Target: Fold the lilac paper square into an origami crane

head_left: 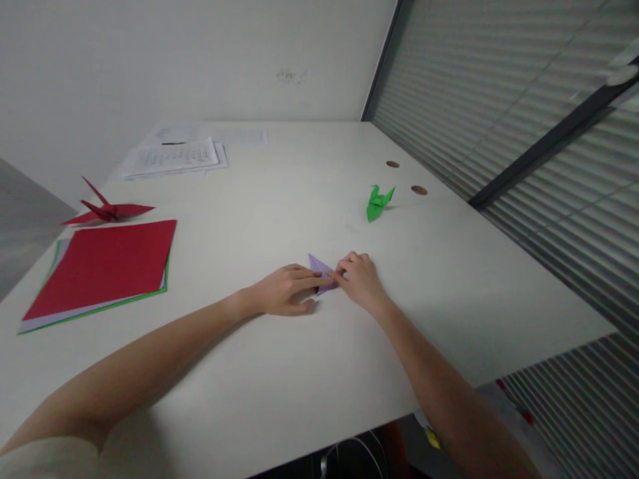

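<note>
A small folded piece of purple paper [318, 265] lies on the white table in front of me, partly hidden under my fingers. My left hand [285, 290] rests on it from the left, its fingers stretched out and the index finger reaching across the paper. At the paper's right side, my right hand [362, 281] has curled fingers, with thumb and index finger pinching at the edge. Beyond and to the right stands a green origami crane [377, 203]. A larger red origami crane [110, 211] sits at the far left.
Red, purple and green sheets form a stack of paper [107, 266] on the left of the table [279, 199]. Printed papers [174, 156] lie at the back left. Two round holes pierce the tabletop near the blinds [549, 133] on the right. Cables hang below the front edge.
</note>
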{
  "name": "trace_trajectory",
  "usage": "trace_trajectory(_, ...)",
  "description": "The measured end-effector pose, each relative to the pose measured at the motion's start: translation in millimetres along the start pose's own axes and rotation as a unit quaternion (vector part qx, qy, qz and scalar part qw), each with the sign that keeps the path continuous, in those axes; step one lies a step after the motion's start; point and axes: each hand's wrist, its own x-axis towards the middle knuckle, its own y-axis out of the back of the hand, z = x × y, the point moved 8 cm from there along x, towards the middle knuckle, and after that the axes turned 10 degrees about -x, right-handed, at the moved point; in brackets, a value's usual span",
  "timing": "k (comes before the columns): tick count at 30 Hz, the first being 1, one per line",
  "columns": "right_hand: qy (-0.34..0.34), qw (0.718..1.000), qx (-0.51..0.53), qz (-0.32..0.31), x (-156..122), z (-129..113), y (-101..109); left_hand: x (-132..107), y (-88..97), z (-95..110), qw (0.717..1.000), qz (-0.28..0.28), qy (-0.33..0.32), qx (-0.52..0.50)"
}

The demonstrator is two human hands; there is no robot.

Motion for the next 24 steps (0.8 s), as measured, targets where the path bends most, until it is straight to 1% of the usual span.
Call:
trace_trajectory(4, -0.005, 1.0, -0.001, -0.001, 0.2, 0.5, 0.0, 0.4, -3.6, 4.2, 0.999, -0.015, -0.031, 0.036)
trace_trajectory(6, -0.009, 1.0, 0.001, -0.001, 0.6, 1.2, -0.2, 0.5, -4.3, 4.4, 0.998, -0.014, -0.035, 0.043)
trace_trajectory(12, -0.007, 1.0, -0.004, 0.001, 0.7, 0.6, 1.0, -0.1, -5.0, 4.0, 0.998, -0.002, -0.03, 0.059)
trace_trajectory(21, 0.0, 0.999, -0.032, 0.005, -0.7, -1.9, 2.9, -1.2, -4.2, -1.4, 1.0, 0.01, -0.011, 0.02)
trace_trajectory(24, 0.004, 0.999, -0.037, 0.007, -1.0, -3.1, 2.4, -0.3, -2.9, -0.1, 0.999, 0.016, -0.015, 0.038)
